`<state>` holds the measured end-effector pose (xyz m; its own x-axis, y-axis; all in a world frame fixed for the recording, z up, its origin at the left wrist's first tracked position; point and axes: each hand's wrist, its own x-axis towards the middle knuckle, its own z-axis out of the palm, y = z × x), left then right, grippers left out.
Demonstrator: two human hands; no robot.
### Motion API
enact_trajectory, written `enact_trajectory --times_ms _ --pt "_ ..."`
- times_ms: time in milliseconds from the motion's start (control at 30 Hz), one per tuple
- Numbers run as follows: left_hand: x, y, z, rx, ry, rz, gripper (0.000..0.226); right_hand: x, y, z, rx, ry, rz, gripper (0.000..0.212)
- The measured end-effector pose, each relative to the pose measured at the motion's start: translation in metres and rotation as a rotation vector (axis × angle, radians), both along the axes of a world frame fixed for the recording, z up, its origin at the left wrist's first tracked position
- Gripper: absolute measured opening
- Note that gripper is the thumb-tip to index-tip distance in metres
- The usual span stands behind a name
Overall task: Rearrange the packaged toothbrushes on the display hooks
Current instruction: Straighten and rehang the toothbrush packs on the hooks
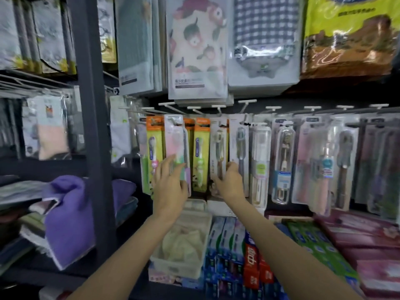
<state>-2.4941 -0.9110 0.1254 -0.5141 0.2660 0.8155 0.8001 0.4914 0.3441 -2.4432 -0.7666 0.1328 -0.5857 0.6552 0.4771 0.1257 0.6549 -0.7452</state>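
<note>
Here, hands (171, 182) (229, 180) on hanging toothbrush packs (176, 152)

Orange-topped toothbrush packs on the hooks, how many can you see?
3 show: one left of the left hand, at; one between the hands; an edge behind the pink pack. More may hang hidden behind.

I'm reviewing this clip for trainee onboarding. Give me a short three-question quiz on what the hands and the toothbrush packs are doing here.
1. True or false: the left hand rests on the pink toothbrush pack.
2. Which pack does the right hand grip? A) yellow-green pack B) white pack with the brown brush C) purple towel
3. Fill in: below the hooks, toothpaste boxes lie beside a pale ___.

Key: 1 true; 2 B; 3 basket
</note>
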Motion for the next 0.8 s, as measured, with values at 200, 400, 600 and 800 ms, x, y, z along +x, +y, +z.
enact_trajectory --times_ms 200,400,600,800 --pt "-0.011 -0.008 -0.008 -0.018 -0.006 -0.096 0.046 -0.019 -0.006 -0.006 -0.082 0.031 -0.057 0.029" --pt "0.002 0.015 0.002 0.005 -0.185 -0.351 0.041 0.012 0.004 -0.012 -0.088 0.153 0.129 0.049" --pt "0.012 0.045 0.024 0.156 -0.635 -0.517 0.027 0.026 -0.003 -0.003 -0.016 0.032 0.396 0.028" --pt "-0.005 0.024 0.039 0.04 -0.425 -0.236 0.038 0.018 0.017 -0.008 0.01 -0.039 0.023 0.028"
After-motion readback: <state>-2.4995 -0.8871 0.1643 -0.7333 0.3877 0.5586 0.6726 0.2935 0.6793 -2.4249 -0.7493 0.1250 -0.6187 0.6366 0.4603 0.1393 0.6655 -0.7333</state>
